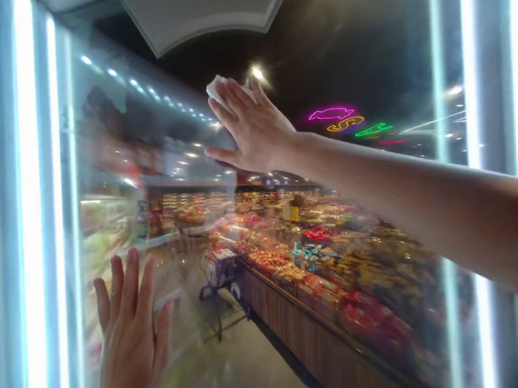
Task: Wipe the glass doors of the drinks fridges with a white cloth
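A glass pane (175, 349) stands upright in front of me, with a shop visible through it and reflections over it. My right hand (259, 125) reaches in from the right and presses a small folded white cloth (217, 89) flat against the upper glass. Its fingers are stretched out, and most of the cloth is hidden beneath them. Low on the left, my left hand (135, 322) is raised with fingers extended, palm toward the glass. Nothing shows in it. Whether its palm touches the glass I cannot tell.
Bright light tubes (30, 188) run up the left side, and more light strips (471, 85) line the right. Beyond the glass are a shopping cart (219, 268) and a long wood-sided bin (285, 315) heaped with packaged goods. Neon signs (345, 123) glow behind.
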### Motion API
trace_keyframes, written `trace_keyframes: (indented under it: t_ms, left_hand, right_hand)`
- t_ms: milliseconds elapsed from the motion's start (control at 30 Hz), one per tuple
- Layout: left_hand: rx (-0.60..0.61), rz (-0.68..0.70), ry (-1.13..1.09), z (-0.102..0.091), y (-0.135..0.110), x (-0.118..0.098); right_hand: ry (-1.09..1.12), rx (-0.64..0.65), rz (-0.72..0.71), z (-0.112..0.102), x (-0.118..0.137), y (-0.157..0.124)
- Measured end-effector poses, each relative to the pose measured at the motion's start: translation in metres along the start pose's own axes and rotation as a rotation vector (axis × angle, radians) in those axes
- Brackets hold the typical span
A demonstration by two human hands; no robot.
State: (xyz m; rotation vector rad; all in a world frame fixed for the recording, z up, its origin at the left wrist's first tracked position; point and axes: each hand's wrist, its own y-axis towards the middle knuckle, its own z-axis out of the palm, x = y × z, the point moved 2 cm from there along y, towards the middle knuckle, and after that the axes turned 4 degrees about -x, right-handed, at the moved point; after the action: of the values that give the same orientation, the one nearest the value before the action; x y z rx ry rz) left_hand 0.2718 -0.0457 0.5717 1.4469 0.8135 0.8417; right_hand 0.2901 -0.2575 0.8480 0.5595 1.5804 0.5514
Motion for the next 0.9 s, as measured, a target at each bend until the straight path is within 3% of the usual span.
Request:
trace_keyframes:
  t_ms: [67,167,233,367,433,600,667,800,867,900]
  left_hand:
    - [-0.001,0.0,0.005,-0.009,-0.001,0.023]
    - [0.0,-0.006,0.004,-0.021,-0.004,0.055]
    - [0.018,-0.018,0.015,-0.029,-0.008,0.075]
    - [0.028,-0.018,0.018,-0.04,-0.014,0.108]
    - [0.028,-0.035,0.009,-0.04,-0.017,0.12]
    - [0.013,-0.116,-0.022,-0.031,-0.023,0.138]
    - [0.015,-0.121,-0.021,-0.028,-0.025,0.141]
    - [-0.001,-0.123,-0.041,-0.021,-0.023,0.139]
    - [-0.011,-0.138,-0.059,-0.018,-0.021,0.135]
    - [-0.017,-0.14,-0.063,-0.016,-0.021,0.133]
  right_hand:
    - [0.01,-0.029,-0.096,0.013,0.043,0.003]
    - [0.131,0.024,-0.465,0.038,0.141,-0.018]
    - [0.165,0.074,-0.535,0.053,0.172,-0.008]
    - [0.113,0.043,-0.17,0.071,0.148,0.076]
    - [0.108,0.048,-0.107,0.077,0.154,0.101]
    - [0.179,0.123,-0.421,0.096,0.225,0.091]
    - [0.172,0.098,-0.377,0.101,0.216,0.108]
    - [0.107,0.029,-0.1,0.102,0.182,0.147]
    - [0.071,0.038,-0.145,0.096,0.201,0.128]
    - [0.032,0.067,-0.286,0.093,0.218,0.109]
